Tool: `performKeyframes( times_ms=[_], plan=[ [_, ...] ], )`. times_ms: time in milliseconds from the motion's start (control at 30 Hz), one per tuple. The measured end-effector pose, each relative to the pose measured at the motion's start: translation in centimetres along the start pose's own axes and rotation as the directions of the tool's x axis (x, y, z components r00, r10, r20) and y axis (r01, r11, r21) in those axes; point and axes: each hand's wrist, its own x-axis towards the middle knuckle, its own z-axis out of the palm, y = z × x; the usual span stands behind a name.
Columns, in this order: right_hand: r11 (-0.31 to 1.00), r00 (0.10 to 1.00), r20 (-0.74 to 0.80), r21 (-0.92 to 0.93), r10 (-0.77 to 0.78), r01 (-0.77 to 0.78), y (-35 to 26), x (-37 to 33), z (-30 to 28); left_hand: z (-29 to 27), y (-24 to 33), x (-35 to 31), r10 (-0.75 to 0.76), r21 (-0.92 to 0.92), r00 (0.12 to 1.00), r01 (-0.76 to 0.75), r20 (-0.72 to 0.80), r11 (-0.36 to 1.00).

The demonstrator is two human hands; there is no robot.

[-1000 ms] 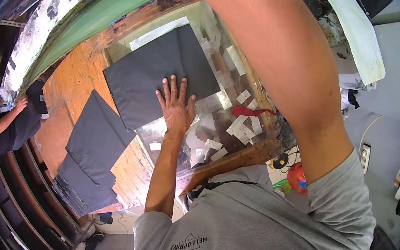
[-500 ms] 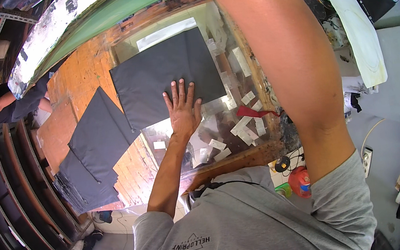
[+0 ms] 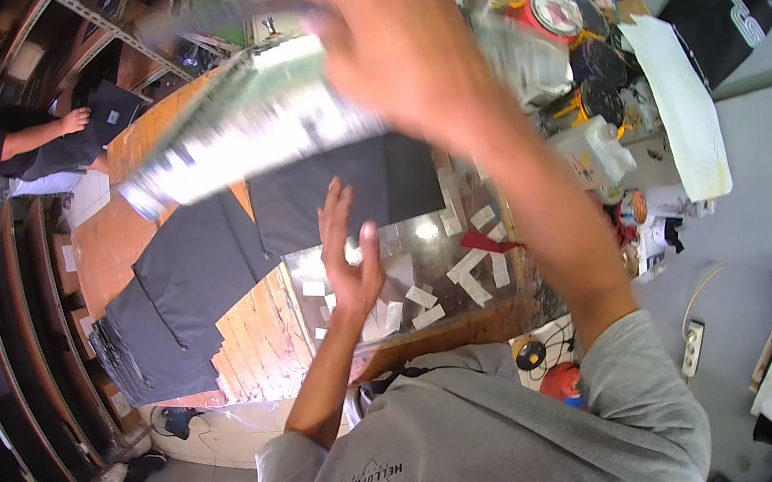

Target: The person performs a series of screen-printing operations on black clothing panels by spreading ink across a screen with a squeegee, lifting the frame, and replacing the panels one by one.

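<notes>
My right hand (image 3: 391,48) is raised and blurred, gripping one end of a long flat screen frame (image 3: 238,134) that hangs tilted over the table. Below it a black cloth (image 3: 380,189) lies on a glass plate (image 3: 429,279) dotted with pieces of tape. My left hand (image 3: 349,255) hovers open just above the plate at the cloth's near edge, with its fingers apart and pointing up.
Black cloths (image 3: 196,264) are stacked on the wooden table (image 3: 254,339) to the left. Paint cans (image 3: 530,2) and a white jug (image 3: 596,148) crowd the right end, beside a white sheet (image 3: 678,109). Another person (image 3: 18,146) works at the far left.
My left hand, flat on the black cloth before, has lifted off and drawn back. My right arm has swung the screen frame into view over the table.
</notes>
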Motion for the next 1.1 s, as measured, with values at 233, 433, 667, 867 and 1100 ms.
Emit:
performKeyframes(
  times_ms=[233,433,667,867,1100],
  plan=[
    [0.994,0.995,0.042,0.065,0.089,-0.091,0.4,-14.7,10.6,-1.4,2.3,-7.6,-0.713,-0.908,0.639,0.418,0.290,0.005],
    [0.992,0.962,0.242,-0.017,0.123,-0.122,8.8,-8.1,18.9,0.9,-3.4,-8.4,-0.814,-0.879,0.468,0.467,0.343,-0.101],
    [0.980,0.902,0.404,-0.177,0.152,-0.086,12.0,-1.6,25.5,1.2,-2.6,-8.3,-0.861,-0.889,0.435,0.457,0.262,-0.039],
    [0.981,0.878,0.444,-0.150,0.179,-0.124,7.2,-11.3,21.9,0.7,-1.6,-8.3,-0.843,-0.863,0.466,0.505,0.268,0.004],
    [0.982,0.901,0.390,-0.081,0.189,-0.171,-3.8,-22.9,15.1,1.0,-2.2,-8.2,-0.839,-0.876,0.482,0.482,0.253,0.013]
  ],
)
